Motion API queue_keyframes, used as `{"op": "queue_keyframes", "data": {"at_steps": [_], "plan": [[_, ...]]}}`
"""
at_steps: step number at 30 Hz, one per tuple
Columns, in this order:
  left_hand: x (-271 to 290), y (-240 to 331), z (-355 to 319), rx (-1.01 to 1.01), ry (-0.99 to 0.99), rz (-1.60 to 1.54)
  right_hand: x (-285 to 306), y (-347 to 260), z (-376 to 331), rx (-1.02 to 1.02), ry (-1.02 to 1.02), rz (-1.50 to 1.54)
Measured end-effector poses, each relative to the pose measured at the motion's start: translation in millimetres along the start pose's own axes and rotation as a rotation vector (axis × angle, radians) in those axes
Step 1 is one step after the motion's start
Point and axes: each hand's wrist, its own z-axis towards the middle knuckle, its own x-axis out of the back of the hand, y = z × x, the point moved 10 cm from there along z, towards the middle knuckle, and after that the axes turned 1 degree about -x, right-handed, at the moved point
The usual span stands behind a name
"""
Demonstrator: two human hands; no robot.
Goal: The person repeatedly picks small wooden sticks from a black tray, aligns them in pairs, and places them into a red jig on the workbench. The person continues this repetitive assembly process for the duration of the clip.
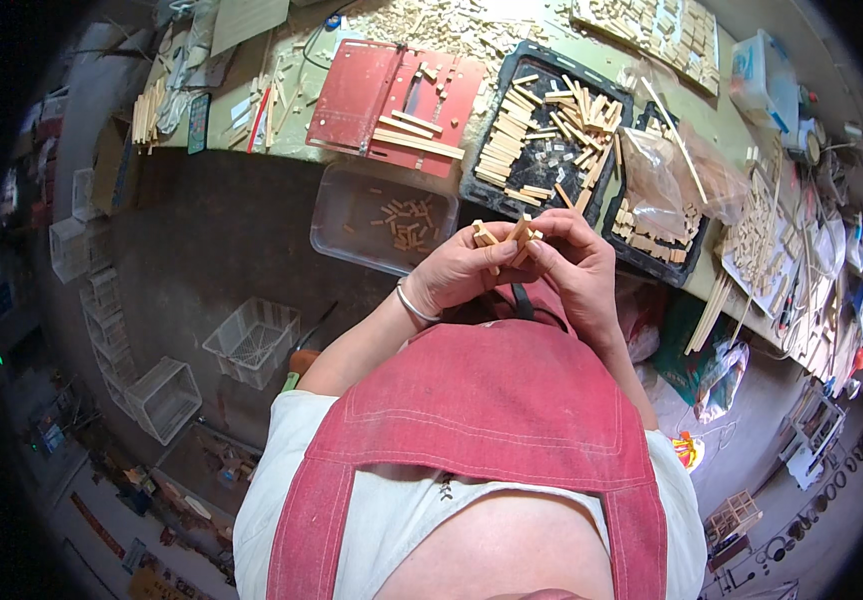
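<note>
In front of my red apron, both hands meet and hold short wooden strips. My left hand (459, 268) is closed round a few wooden strips (484, 236), with their ends sticking up past the thumb. Close beside it, my right hand (581, 262) pinches another wooden strip (522, 232) between thumb and fingers. My fingers hide the lower parts of the strips, so I cannot tell whether they are joined. Just beyond my hands lies a black tray (471, 190) holding many wooden strips. A clear plastic bin (329, 215) with small wooden pieces is left of my hands.
A red metal saw table (351, 95) with strips on it stands on the green workbench (291, 120). A second black tray (666, 272) holds wooden blocks and a plastic bag (651, 160). Long sticks (708, 315) jut over the bench edge. A white basket (251, 340) sits on the floor.
</note>
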Motion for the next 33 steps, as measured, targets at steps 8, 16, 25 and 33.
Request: {"op": "queue_keyframes", "data": {"at_steps": [8, 16, 25, 33], "plan": [[0, -1, 2, -0.025, 0.031, 0.060, 5, -3, -2, 0.119, 0.010, -0.089], [-6, 7, 0, 0.002, 0.087, 0.345, 8, -1, -5, 0.065, 0.013, 0.025], [-6, 4, 4, -0.095, 0.096, 0.644, 6, 14, -4, -0.023, -0.041, 0.072], [-1, 0, 3, -0.062, 0.142, 0.566, 4, 26, 0, -0.093, -0.105, 0.104]]}}
